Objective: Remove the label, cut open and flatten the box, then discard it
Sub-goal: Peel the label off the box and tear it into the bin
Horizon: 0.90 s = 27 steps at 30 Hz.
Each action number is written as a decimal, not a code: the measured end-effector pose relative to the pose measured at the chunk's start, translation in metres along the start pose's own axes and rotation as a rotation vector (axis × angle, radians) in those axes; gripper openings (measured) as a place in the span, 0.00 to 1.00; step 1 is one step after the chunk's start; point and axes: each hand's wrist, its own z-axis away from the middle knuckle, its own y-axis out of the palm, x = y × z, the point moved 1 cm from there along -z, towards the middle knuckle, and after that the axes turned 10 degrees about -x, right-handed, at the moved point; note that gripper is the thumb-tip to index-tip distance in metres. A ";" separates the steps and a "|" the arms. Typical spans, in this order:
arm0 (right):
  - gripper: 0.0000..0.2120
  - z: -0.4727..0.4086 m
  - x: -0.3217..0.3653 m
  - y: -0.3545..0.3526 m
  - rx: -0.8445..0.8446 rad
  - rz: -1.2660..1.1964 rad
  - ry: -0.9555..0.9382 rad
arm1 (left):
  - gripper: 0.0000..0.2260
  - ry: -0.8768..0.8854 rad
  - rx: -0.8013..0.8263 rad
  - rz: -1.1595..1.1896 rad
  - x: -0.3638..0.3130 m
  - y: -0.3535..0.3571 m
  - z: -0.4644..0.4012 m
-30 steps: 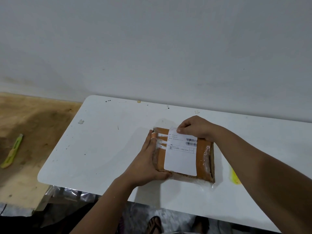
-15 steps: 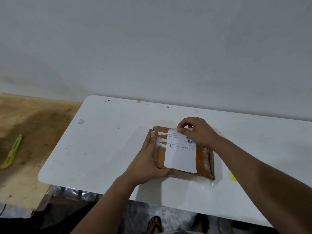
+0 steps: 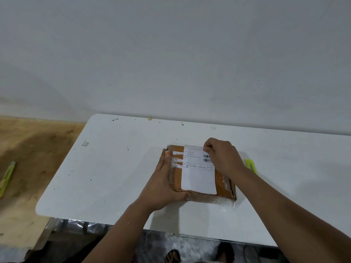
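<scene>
The right hand (image 3: pixel 222 156) pinches the far edge of the label (image 3: pixel 198 173); the left hand (image 3: pixel 163 185) lies flat against the box (image 3: pixel 222 184), thumb curled at its near corner. The box lies on a white, speckled desk (image 3: pixel 114 168) against a grey wall (image 3: pixel 171 54). A green cutter (image 3: pixel 250 165) lies right, another (image 3: pixel 6 178) on the wooden floor (image 3: pixel 38 149).

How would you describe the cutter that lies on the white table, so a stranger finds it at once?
On the white table, look just right of the brown box, behind the right hand. The yellow-green cutter lies there, half hidden; the other cutter lies on the wooden surface, far left.
</scene>
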 end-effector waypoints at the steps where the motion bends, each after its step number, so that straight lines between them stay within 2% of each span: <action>1: 0.06 0.000 0.000 -0.002 0.030 -0.032 0.009 | 0.62 -0.004 -0.002 0.003 0.001 0.000 0.000; 5: 0.05 0.000 -0.005 -0.013 0.134 -0.210 0.072 | 0.62 0.024 0.010 -0.007 0.001 0.001 -0.001; 11: 0.06 0.006 -0.011 -0.011 0.139 -0.341 0.076 | 0.61 0.013 0.007 0.005 0.000 0.002 -0.003; 14: 0.04 0.007 -0.009 -0.005 0.085 -0.212 -0.006 | 0.61 0.004 0.003 0.027 -0.003 0.002 -0.004; 16: 0.11 0.006 -0.007 -0.002 0.014 -0.008 -0.081 | 0.62 -0.011 -0.007 0.031 -0.004 0.003 -0.004; 19: 0.20 0.004 -0.005 -0.002 -0.037 0.129 -0.051 | 0.60 0.003 -0.011 0.033 -0.005 0.003 -0.003; 22: 0.13 0.001 -0.006 -0.001 -0.009 0.139 -0.050 | 0.57 0.007 -0.011 0.014 -0.006 0.002 -0.002; 27: 0.12 0.004 -0.005 -0.005 -0.021 0.151 -0.078 | 0.57 0.001 -0.016 0.035 -0.006 0.003 -0.002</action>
